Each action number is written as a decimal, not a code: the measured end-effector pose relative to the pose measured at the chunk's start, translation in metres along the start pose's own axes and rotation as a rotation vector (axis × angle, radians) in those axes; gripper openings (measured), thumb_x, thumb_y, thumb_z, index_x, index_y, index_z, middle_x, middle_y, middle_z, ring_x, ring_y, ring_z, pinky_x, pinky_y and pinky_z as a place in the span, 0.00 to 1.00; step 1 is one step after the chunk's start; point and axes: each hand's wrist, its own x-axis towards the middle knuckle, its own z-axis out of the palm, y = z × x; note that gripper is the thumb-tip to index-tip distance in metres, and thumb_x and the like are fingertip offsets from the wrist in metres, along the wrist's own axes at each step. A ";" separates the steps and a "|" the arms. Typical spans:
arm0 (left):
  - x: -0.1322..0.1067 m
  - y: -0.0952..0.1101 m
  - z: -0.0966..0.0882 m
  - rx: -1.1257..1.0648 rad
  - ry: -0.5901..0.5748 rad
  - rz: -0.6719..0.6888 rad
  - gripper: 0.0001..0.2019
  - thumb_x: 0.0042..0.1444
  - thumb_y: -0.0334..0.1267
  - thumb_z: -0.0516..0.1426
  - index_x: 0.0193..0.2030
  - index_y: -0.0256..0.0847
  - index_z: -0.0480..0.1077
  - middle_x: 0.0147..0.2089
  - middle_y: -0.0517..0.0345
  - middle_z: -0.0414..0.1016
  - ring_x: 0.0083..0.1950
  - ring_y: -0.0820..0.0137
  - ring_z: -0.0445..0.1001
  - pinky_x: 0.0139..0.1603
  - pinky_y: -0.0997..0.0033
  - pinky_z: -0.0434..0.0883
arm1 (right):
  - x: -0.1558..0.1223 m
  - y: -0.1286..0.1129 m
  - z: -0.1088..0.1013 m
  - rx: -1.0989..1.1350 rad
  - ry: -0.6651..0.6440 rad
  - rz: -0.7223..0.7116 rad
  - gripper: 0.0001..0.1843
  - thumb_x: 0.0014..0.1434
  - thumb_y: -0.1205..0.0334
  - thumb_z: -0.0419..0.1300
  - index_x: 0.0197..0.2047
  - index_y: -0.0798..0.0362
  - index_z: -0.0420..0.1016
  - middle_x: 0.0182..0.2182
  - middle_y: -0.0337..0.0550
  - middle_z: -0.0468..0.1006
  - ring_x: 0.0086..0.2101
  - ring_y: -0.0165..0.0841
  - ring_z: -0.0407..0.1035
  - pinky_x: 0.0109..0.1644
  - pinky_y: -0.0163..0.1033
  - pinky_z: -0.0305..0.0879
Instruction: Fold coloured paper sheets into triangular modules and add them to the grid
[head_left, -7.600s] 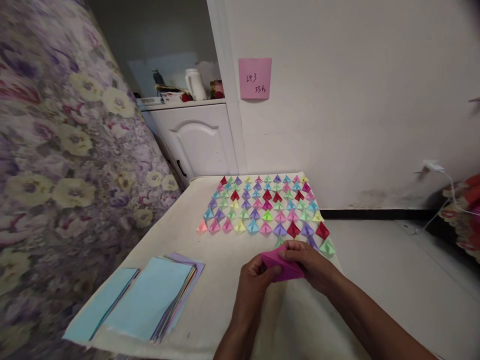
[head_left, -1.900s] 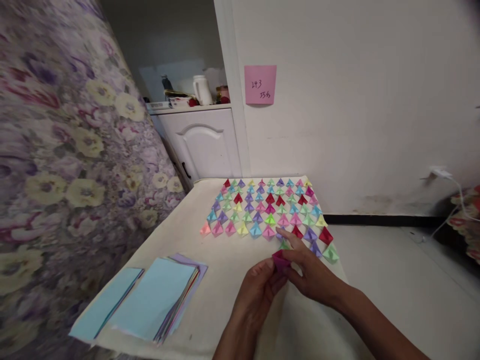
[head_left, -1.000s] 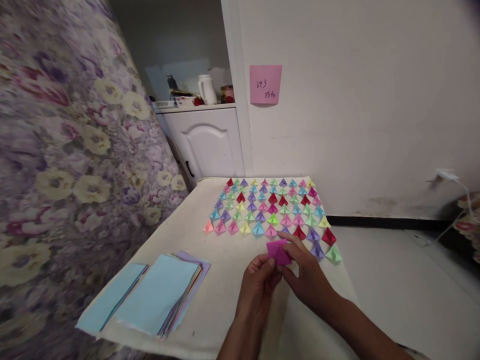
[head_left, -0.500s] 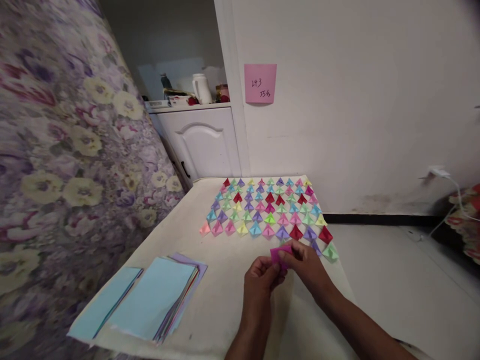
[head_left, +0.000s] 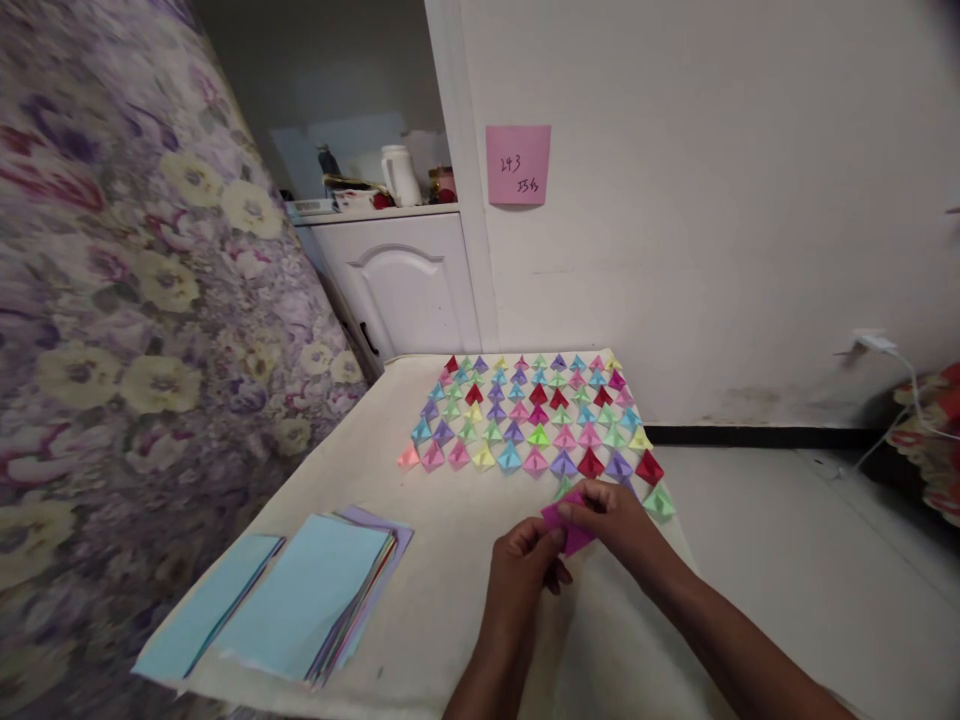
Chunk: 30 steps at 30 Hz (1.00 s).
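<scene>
Pinching the magenta paper (head_left: 577, 538) just right of the frame's lower centre, the left hand (head_left: 521, 555), nearly closed, grips its lower-left edge, the equally near, nearly closed right hand (head_left: 616, 512) its upper edge.

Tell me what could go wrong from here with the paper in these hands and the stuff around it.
The magenta paper is pinched by the left hand and the right hand, so an uneven pull might crease or tear it. The right hand is close to the nearest folded papers and could nudge them out of line. The leftmost light blue sheets reach the edge of the table, so a bump might slide them off.
</scene>
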 end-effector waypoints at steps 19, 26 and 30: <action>-0.004 0.006 0.002 0.056 -0.058 -0.027 0.07 0.46 0.36 0.59 0.24 0.34 0.72 0.15 0.60 0.69 0.17 0.77 0.64 0.19 0.79 0.57 | -0.001 -0.009 0.000 -0.049 -0.086 0.021 0.08 0.50 0.61 0.61 0.23 0.55 0.70 0.16 0.35 0.70 0.18 0.27 0.64 0.22 0.31 0.57; -0.004 0.007 0.003 0.124 0.002 -0.001 0.07 0.47 0.38 0.59 0.28 0.36 0.72 0.11 0.66 0.63 0.13 0.78 0.60 0.15 0.79 0.52 | -0.006 -0.015 0.003 -0.079 -0.071 -0.004 0.08 0.48 0.62 0.61 0.21 0.53 0.69 0.16 0.34 0.70 0.19 0.27 0.64 0.23 0.32 0.58; -0.003 0.006 0.003 0.098 -0.005 0.005 0.05 0.46 0.36 0.59 0.26 0.35 0.71 0.12 0.63 0.66 0.15 0.76 0.63 0.16 0.79 0.54 | -0.008 -0.018 0.004 -0.113 -0.060 -0.017 0.07 0.49 0.62 0.61 0.22 0.53 0.69 0.17 0.35 0.69 0.21 0.28 0.64 0.24 0.32 0.58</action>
